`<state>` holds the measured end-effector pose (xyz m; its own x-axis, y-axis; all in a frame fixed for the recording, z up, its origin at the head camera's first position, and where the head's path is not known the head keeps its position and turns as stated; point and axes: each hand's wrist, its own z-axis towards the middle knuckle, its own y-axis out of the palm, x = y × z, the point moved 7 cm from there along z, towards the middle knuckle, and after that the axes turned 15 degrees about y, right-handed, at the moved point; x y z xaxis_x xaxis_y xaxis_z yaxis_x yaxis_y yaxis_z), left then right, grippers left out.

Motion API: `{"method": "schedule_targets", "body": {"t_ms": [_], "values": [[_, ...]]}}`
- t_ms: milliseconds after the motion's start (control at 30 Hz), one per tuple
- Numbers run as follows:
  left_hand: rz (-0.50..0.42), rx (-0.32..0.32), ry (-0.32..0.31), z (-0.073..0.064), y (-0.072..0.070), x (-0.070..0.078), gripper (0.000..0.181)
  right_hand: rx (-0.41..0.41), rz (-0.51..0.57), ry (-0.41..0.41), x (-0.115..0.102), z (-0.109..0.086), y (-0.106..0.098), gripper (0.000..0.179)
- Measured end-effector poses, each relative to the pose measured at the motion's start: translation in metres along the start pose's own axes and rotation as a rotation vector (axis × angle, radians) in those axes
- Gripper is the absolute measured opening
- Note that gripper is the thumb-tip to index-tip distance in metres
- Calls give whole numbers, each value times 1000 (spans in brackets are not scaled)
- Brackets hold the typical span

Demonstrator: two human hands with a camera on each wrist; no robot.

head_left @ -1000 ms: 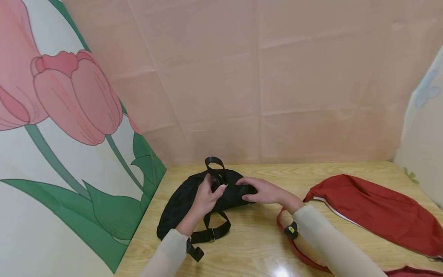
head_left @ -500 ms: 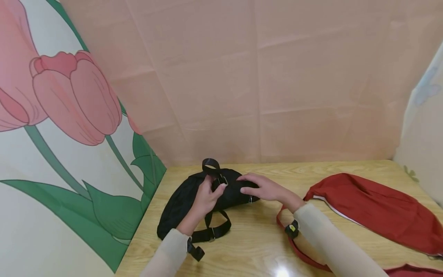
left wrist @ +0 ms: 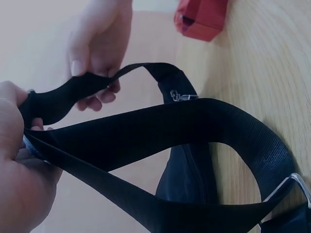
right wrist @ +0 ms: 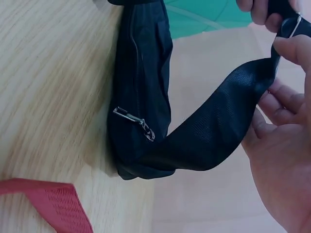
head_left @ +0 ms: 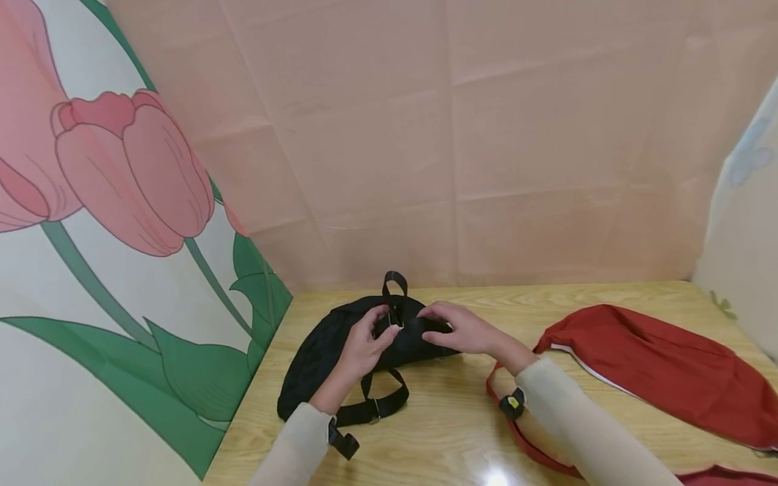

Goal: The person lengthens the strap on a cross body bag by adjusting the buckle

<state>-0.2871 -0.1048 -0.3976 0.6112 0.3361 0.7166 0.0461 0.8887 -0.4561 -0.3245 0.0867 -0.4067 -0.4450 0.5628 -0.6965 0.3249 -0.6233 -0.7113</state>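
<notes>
A black waist bag [head_left: 316, 351] lies on the table in the head view, its long side along the back left. My left hand [head_left: 363, 343] pinches the black strap [left wrist: 141, 128] beside a metal slider buckle [right wrist: 295, 25], raised over the bag. Part of the strap loops up above the fingers. My right hand [head_left: 464, 329] holds another stretch of that strap between thumb and fingers, as the left wrist view shows. Toward the bag's end, the strap runs down near a silver zipper pull [right wrist: 129, 115]. A lower strap loop rests on the wood in front of the bag.
To the right lies a red bag [head_left: 662, 371] with a pale edge; its red strap [head_left: 529, 451] curves under my right forearm. More red fabric [head_left: 723, 476] shows at the bottom right edge. A pink sheet [head_left: 377, 148] hangs behind the wooden table [head_left: 450, 432].
The strap loop above my left hand has swung right and stands more upright. The fingers of my left hand have shifted slightly on the strap. My right hand has barely moved.
</notes>
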Motion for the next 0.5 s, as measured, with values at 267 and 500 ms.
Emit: {"method": "schedule_targets", "body": {"t_ms": [267,500], "values": [[-2,-35,-40,-1,0,-4,52,6,11,8,-1,1,1,42],[69,-72,-28,-1,-1,-2,52,14,5,3,-2,1,-1,44]]}}
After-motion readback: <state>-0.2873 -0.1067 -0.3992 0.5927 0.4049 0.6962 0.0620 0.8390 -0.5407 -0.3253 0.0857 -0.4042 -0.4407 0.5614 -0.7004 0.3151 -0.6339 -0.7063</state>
